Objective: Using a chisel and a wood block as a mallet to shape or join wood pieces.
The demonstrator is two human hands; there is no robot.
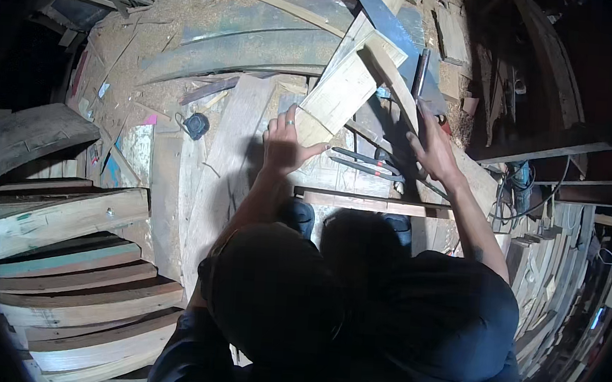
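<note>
Pale wood forms the main workpiece: a flat board [353, 81] set obliquely in front of the person, between the two hands. Left hand [285, 140]: placed at the board's near left corner, fingers lightly separated, thumb spread wide toward the right. Right hand [436, 150]: positioned off the board's right edge, fingers curled at the near ends of a curved wooden piece [397, 84] and a dark tube [421, 75]; I cannot tell which of these the fingers grip. The curved piece's far end overlaps the board's far right portion and casts a shadow there. Long-handled tool [368, 165], black and red: located beside the left thumb, handles parted. Black-cased tape measure [196, 126]: located outside the left edge of a wide grey plank [242, 126]. Stacked timbers [70, 213] occupy the person's left.
</note>
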